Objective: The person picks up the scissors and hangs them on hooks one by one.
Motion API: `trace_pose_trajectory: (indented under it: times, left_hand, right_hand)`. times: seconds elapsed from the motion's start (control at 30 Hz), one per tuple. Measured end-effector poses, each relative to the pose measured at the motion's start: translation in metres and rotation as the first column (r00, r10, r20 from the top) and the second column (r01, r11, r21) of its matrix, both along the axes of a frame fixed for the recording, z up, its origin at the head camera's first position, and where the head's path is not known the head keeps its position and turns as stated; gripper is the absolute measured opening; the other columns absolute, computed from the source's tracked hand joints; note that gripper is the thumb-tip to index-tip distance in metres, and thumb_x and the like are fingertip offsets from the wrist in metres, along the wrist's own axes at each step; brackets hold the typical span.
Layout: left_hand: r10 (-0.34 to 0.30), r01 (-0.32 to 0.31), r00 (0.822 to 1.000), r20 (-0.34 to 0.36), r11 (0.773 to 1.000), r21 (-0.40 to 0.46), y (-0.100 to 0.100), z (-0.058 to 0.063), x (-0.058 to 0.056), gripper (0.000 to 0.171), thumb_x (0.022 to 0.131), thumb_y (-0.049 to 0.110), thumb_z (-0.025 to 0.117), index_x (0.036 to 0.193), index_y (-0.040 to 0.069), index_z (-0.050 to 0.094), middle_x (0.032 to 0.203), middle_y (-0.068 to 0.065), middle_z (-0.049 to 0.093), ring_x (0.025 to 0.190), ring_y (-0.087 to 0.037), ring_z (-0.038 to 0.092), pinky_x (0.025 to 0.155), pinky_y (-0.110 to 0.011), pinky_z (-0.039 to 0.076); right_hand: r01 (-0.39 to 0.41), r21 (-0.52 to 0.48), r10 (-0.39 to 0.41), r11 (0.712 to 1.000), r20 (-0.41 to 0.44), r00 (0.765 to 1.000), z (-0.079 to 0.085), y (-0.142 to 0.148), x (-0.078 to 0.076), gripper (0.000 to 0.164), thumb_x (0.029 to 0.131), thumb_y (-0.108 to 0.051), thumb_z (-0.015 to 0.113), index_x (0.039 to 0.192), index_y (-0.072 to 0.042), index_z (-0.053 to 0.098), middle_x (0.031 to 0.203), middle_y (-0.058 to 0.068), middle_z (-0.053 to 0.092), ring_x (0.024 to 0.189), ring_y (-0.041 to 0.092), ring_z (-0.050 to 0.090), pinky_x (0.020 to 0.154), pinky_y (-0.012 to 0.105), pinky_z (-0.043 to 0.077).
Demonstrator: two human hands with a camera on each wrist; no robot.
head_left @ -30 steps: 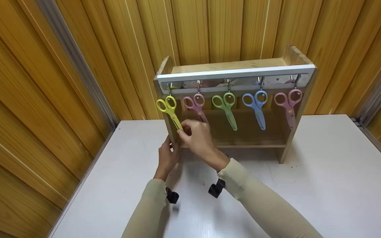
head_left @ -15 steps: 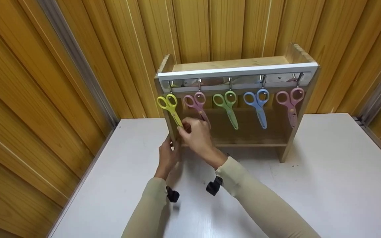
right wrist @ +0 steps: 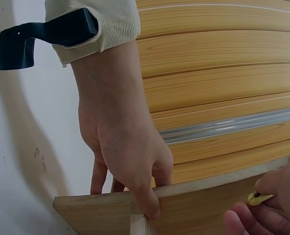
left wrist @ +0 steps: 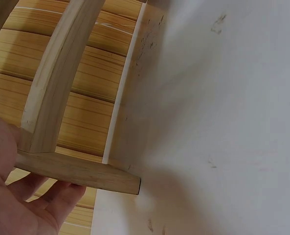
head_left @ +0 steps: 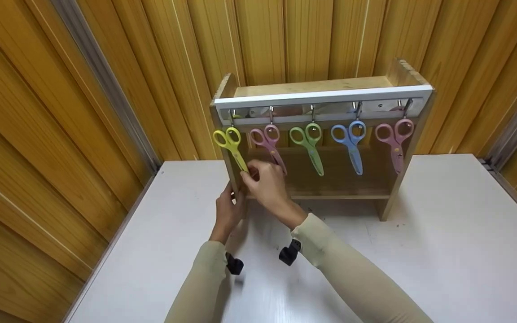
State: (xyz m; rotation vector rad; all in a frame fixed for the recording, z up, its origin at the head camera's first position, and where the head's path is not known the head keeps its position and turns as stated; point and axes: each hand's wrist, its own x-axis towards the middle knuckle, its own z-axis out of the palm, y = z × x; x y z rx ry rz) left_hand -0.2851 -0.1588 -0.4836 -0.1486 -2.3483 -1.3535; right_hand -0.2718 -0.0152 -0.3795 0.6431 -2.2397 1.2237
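Note:
Yellow scissors (head_left: pixel 236 150) hang by a handle loop from the leftmost hook of a wooden rack (head_left: pixel 319 196). My right hand (head_left: pixel 267 186) pinches the lower tip of their blades between thumb and fingers; the yellow tip (right wrist: pixel 256 198) shows there in the right wrist view. Lower down, my left hand (head_left: pixel 228 215) grips the rack's left side panel. In the left wrist view, fingers of the left hand (left wrist: pixel 12 205) curl under the panel's wooden edge (left wrist: pixel 81 170), beside the bottom shelf board (left wrist: pixel 61 73). Its thumb lies over the inner side in the right wrist view.
Pink scissors (head_left: pixel 268 142), green scissors (head_left: pixel 308 146), blue scissors (head_left: pixel 350 143) and a second pink pair (head_left: pixel 395 142) hang to the right on the same hook rail (head_left: pixel 285 112). The rack stands on a white table (head_left: pixel 447 251) before wood-patterned walls (head_left: pixel 308 40).
The head view has shifted very slightly. Both hands keep their holds on the yellow scissors and the rack's side panel.

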Motion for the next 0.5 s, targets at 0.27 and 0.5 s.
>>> trace_pose_trajectory:
  times: [0.27, 0.5]
  left_hand:
    - [0.003, -0.003, 1.000, -0.001, 1.000, 0.003, 0.0000, 0.0005, -0.0001, 0.046, 0.105, 0.009, 0.055, 0.150, 0.000, 0.049, 0.131, -0.021, 0.066, 0.112, -0.035, 0.069, 0.092, -0.047, 0.058]
    - [0.000, 0.000, 1.000, 0.003, 1.000, 0.004, -0.0005, 0.0003, 0.0008, 0.045, 0.106, 0.010, 0.055, 0.149, 0.001, 0.049, 0.132, -0.020, 0.066, 0.113, -0.033, 0.068, 0.092, -0.046, 0.058]
  right_hand:
    - [-0.004, -0.010, 0.004, 1.000, -0.011, 1.000, 0.0000, 0.0002, 0.0002, 0.007, 0.090, -0.010, 0.076, 0.088, -0.004, 0.075, 0.079, 0.005, 0.075, 0.070, 0.019, 0.068, 0.067, 0.037, 0.057]
    - [-0.008, -0.003, 0.008, 1.000, -0.008, 1.000, -0.0018, -0.0004, 0.0000, 0.008, 0.091, -0.010, 0.076, 0.090, -0.003, 0.075, 0.081, 0.007, 0.075, 0.072, 0.020, 0.069, 0.067, 0.037, 0.057]
